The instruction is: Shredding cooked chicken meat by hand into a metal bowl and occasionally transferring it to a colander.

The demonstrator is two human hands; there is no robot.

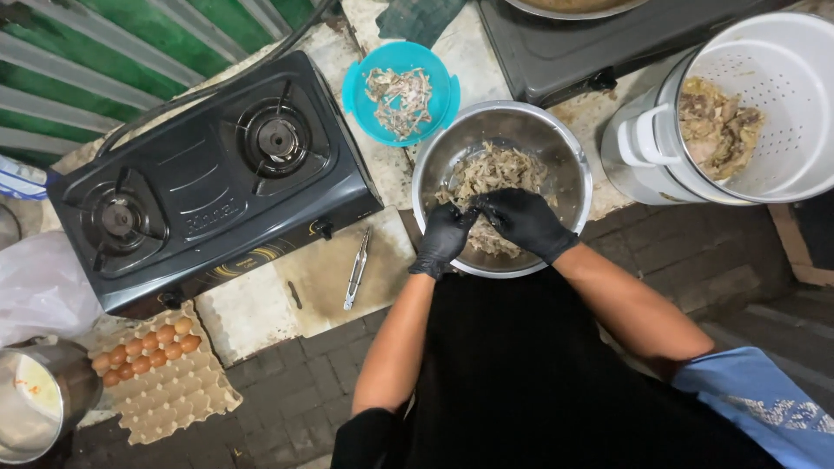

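Both hands wear black gloves and work inside a steel bowl at the bench's near edge. The left hand is curled over the bowl's near rim, fingers bent down into the shredded meat; the right hand lies just beside it, fingers folded around a clump of the same meat. The two hands touch at the fingertips, and how tightly either one pinches cannot be told, since the fingers hide the grip.

The meat is pale brown and stringy, heaped in the middle and far half of the bowl.

Just beyond the bowl, toward the far edge, sits a small teal bowl with thin scraps in it. To the right stands a white perforated basket set in a pot, with more cooked pieces against its left wall. Behind both, at the far edge, is the corner of a dark stove.

Left of the steel bowl, metal tongs lie on a worn board at the near edge. Further left is a black two-burner gas stove, set at an angle, with a yellow curved marking on its front panel. Below it, at the near left corner, is a grey egg tray with a short row of brown eggs, and a steel pot beside it. A clear plastic bag lies at the left edge.
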